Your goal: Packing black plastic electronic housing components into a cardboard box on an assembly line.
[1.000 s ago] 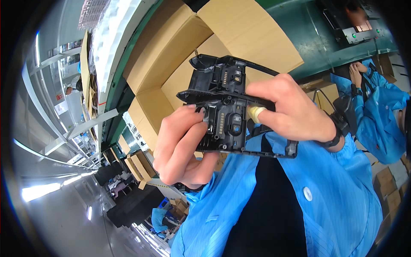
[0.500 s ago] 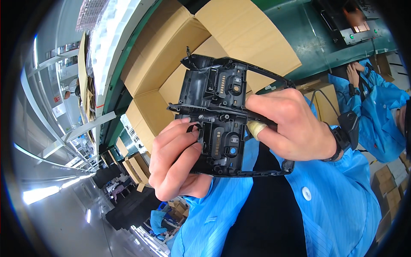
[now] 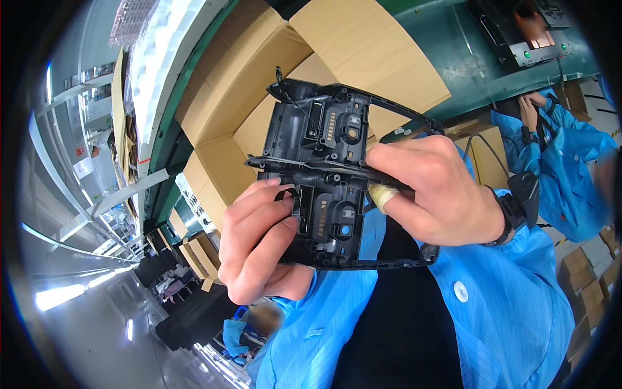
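Two black plastic device housings are held side by side, their inner faces showing: an upper housing (image 3: 327, 126) and a lower housing (image 3: 340, 220). Each has a row of gold contacts, small round inserts and an open frame at its right end. My right hand (image 3: 434, 191) pinches both where their long edges meet; a yellowish wrap covers one of its fingertips. Closed round the left end of the lower housing is my left hand (image 3: 259, 243), its fingertips beside a small black loop (image 3: 286, 194). A thin black cable (image 3: 279, 76) sticks up from the upper housing's far corner.
Behind the housings stands an open cardboard box (image 3: 223, 97) with its flaps spread. A machine with green lights (image 3: 528, 45) is on the green bench (image 3: 434, 35) at far right. A co-worker in a blue coat (image 3: 570, 175) works at the right. Smaller boxes (image 3: 199, 256) stand lower left.
The housings and both hands have shifted slightly left in the picture, with the grips unchanged. At lower left, more of a distant person has come into view.
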`<state>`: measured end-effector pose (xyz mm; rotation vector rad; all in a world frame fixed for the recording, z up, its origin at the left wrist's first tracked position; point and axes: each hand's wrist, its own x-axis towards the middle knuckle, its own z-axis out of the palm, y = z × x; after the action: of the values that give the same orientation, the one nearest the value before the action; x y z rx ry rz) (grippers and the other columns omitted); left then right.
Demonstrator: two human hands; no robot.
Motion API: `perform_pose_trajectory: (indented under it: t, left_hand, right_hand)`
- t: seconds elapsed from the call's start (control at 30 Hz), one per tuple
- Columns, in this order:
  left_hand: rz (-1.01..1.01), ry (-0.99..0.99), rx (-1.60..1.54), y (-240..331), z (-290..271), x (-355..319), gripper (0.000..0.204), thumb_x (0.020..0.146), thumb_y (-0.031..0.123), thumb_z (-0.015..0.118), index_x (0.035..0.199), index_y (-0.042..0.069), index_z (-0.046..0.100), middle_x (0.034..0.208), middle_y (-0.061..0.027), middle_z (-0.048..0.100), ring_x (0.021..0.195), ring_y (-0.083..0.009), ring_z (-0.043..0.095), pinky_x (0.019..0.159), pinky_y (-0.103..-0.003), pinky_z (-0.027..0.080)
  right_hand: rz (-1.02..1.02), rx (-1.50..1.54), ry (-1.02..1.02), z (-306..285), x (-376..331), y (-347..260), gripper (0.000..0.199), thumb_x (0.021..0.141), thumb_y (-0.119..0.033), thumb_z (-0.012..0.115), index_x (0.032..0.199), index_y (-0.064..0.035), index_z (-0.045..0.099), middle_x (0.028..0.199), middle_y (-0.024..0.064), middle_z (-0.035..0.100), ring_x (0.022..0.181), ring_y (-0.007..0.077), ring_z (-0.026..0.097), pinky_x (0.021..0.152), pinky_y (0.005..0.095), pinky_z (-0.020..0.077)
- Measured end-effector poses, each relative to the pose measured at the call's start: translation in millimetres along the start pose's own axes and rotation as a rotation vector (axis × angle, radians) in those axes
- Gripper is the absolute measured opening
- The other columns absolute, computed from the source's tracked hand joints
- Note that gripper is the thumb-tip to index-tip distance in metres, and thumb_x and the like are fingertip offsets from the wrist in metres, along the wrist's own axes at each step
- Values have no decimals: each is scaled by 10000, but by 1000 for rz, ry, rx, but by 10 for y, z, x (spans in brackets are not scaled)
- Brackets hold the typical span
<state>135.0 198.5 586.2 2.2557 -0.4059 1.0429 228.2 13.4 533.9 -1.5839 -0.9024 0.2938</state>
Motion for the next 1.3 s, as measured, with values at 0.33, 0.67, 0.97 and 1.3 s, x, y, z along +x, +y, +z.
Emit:
perform_pose_trajectory:
  t: [0.33, 0.67, 0.97, 1.3]
  left_hand:
    - [36, -38, -23, -16, -45, -18, 371, 491, 96, 693, 797, -106, 642, 741, -241, 651, 725, -376, 677, 719, -548, 616]
    - [25, -30, -41, -24, -34, -89, 401, 476, 107, 682, 804, -121, 657, 744, -257, 651, 736, -393, 677, 716, -558, 615]
    - [-30, -8, -51, 23, -20, -133, 418, 469, 138, 656, 780, -142, 649, 735, -268, 645, 737, -412, 677, 729, -579, 609]
    - [-61, -14, -142, -34, -87, -202, 327, 574, -2, 734, 850, -137, 620, 794, -297, 659, 750, -452, 698, 753, -595, 596]
  right_hand:
    - [8, -12, 1, 6, -31, -29, 147, 695, -56, 598, 800, 10, 518, 635, 187, 543, 633, 433, 580, 563, 532, 437]
    - [19, -18, 20, 53, -95, 14, 142, 683, -39, 612, 779, 5, 518, 626, 196, 534, 623, 438, 570, 557, 527, 429]
    - [32, -45, 21, 22, -140, -39, 145, 686, -36, 624, 787, 5, 529, 619, 194, 543, 617, 434, 575, 554, 523, 431]
    - [24, 79, -51, 81, -75, 125, 194, 683, -39, 614, 860, 38, 609, 645, 221, 553, 623, 435, 579, 572, 509, 447]
